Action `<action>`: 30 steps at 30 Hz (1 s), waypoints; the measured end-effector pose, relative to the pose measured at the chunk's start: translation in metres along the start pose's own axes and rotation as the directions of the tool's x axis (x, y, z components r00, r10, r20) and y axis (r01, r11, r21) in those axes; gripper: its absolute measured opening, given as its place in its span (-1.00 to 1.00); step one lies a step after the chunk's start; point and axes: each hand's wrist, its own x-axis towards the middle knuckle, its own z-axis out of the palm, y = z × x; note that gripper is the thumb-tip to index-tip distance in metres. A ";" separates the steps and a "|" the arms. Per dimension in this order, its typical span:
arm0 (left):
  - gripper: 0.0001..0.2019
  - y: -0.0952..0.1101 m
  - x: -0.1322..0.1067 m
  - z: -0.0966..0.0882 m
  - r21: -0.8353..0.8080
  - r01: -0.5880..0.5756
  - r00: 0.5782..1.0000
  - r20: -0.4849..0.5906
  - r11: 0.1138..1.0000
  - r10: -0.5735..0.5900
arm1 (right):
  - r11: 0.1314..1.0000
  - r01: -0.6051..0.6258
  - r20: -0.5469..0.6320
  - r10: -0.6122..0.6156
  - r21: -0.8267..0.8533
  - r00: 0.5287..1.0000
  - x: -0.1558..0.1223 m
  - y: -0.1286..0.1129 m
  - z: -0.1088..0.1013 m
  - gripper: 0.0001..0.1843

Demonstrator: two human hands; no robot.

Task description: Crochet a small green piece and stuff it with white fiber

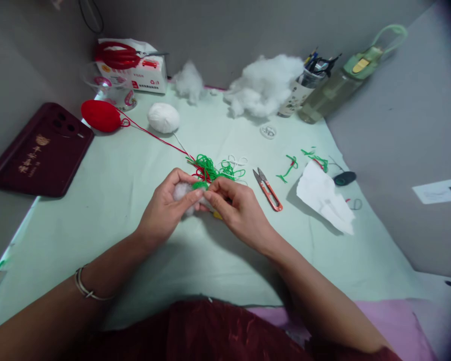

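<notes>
A small green piece (200,185) sits between the two hands, above the desk (108,210), just on the near side of a tangle of green yarn (205,165). The left hand (169,200) is mostly closed, its thumb and fingers around the green piece and a wad of white stuffing (181,191). The right hand (235,203) is curled in, with thumb and forefinger pinched together at the right edge of the green piece (how much stuffing those fingertips also grip, I cannot tell). A yellow thing (217,215) peeks out below the right hand, too covered to name.

To the right of that hand lie orange-handled snips (272,197), blades a little apart, then a white sheet of paper (321,193) with green scraps (291,164) near it. A small round dish (268,131) is farther back.

Red and white strands run from the tangle toward a red ball of yarn (100,116) and a white ball of yarn (164,118) at the back left. A large heap of stuffing (265,85) lies along the back, beside a pen cup (296,98) and a leaning green bottle (326,93). Red-handled scissors (118,55) rest on a tissue pack (152,77).
</notes>
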 end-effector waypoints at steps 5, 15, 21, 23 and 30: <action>-0.81 0.000 0.003 0.003 0.001 0.012 0.998 -0.069 1.000 -0.012 | 0.995 0.091 0.087 -0.087 -0.034 0.992 -0.005 -0.003 0.004 -0.81; -0.78 0.004 0.000 0.009 -0.089 0.065 0.998 -0.005 0.994 -0.066 | 1.000 -0.016 -0.091 0.014 -0.019 0.996 0.000 0.007 0.008 -0.74; -0.72 0.001 -0.002 0.004 -0.047 0.022 0.998 0.059 0.999 -0.019 | 0.947 -0.108 -0.031 0.123 0.301 0.992 0.005 0.003 0.001 -0.70; -0.71 0.001 -0.001 0.004 -0.063 0.046 0.996 0.082 0.997 -0.041 | 0.932 -0.116 0.013 0.119 0.344 0.993 0.006 0.001 -0.001 -0.71; -0.74 -0.002 0.001 0.005 -0.040 0.038 0.999 -0.016 0.999 -0.038 | 0.991 -0.041 0.084 0.030 0.130 0.996 -0.004 -0.008 0.001 -0.82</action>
